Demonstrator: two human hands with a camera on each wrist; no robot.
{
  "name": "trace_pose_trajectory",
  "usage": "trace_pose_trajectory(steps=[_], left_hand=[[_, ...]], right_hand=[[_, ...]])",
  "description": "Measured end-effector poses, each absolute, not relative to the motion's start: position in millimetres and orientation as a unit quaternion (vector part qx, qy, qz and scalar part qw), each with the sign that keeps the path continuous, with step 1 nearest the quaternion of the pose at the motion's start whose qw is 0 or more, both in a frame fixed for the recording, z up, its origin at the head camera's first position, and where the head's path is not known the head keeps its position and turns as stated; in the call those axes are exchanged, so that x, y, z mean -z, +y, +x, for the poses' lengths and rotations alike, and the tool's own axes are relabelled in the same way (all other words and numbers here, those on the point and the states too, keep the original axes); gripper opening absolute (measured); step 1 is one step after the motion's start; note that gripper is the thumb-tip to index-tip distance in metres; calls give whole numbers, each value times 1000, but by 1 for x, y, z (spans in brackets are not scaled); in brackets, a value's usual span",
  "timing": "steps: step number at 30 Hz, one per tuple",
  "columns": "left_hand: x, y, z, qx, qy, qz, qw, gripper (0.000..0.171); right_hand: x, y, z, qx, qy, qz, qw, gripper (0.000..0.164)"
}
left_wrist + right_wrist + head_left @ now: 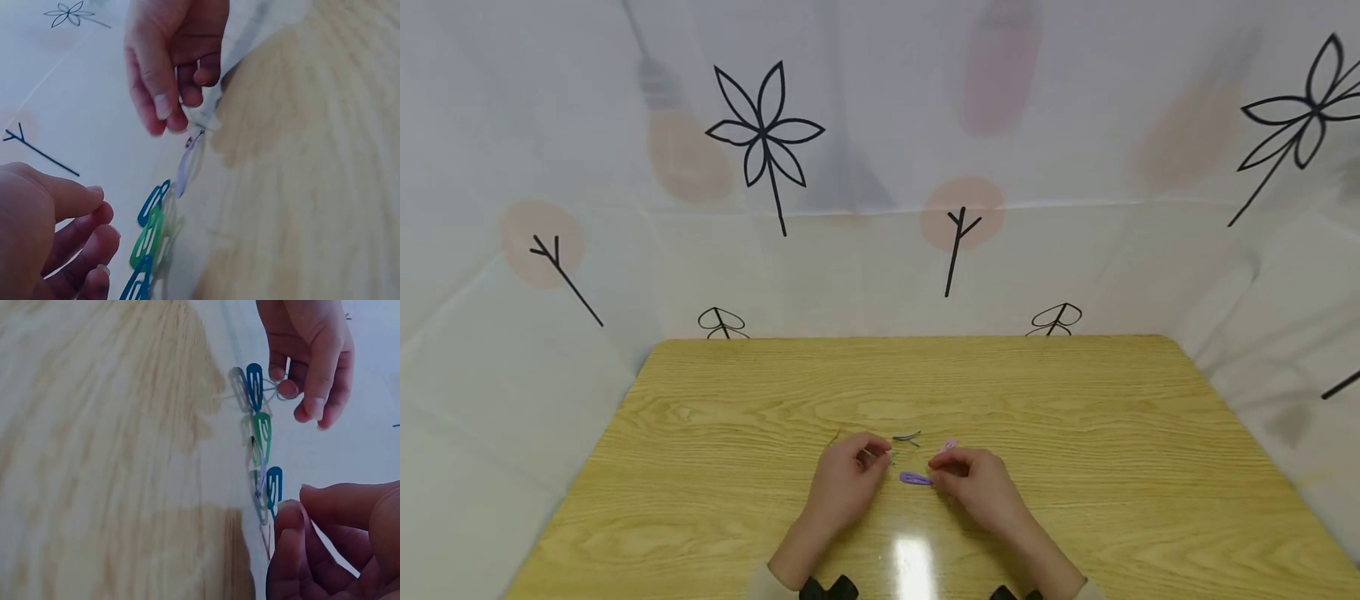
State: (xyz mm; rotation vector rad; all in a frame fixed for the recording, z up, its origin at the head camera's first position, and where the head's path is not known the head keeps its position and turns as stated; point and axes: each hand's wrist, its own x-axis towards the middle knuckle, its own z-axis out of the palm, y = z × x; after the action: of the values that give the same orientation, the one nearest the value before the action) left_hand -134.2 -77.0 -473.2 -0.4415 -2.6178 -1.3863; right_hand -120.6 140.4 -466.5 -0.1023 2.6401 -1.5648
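Purple clip (914,478) at right hand (983,488), grip unclear, and left hand (846,479) relaxed near green clip (149,237).

Clips (913,478) on table (1090,433), some between the hands (847,482) (985,490), cloth (850,275) behind table.

A white cloth (865,275) with black flowers (763,133), twigs (955,252) and pink circles (981,197) hangs behind a wood-grained table (1090,408) with rounded corners.

Left hand (848,477) and right hand (983,487) facing each other, fingers (97,247) loosely bent, thumbs (74,197) near index fingertips (290,515), forearms (805,537) angled inward, hands slightly apart.
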Motion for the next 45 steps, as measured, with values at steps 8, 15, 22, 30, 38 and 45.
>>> trace_pose_trajectory(steps=[8, 15, 22, 30, 38, 45], left_hand=[[468, -96, -139, 455, -879, -126, 62, 8], [467, -108, -142, 422, -896, -130, 36, 9], [466, -116, -144, 381, -913, -143, 5, 12], [469, -118, -146, 354, -919, -169, -29, 8], [467, -117, -145, 382, -908, -171, -31, 8], [467, -105, -142, 410, -888, -208, -20, 7]], right_hand=[[465, 139, -122, 522, 851, -43, 26, 10], [464, 134, -120, 528, 847, -62, 20, 11], [465, 132, -122, 527, 847, -70, 18, 13], [466, 132, -121, 533, 841, -92, 22, 15], [468, 129, -120, 543, 830, -126, 33, 20], [469, 123, -120, 560, 816, -134, 52, 23]])
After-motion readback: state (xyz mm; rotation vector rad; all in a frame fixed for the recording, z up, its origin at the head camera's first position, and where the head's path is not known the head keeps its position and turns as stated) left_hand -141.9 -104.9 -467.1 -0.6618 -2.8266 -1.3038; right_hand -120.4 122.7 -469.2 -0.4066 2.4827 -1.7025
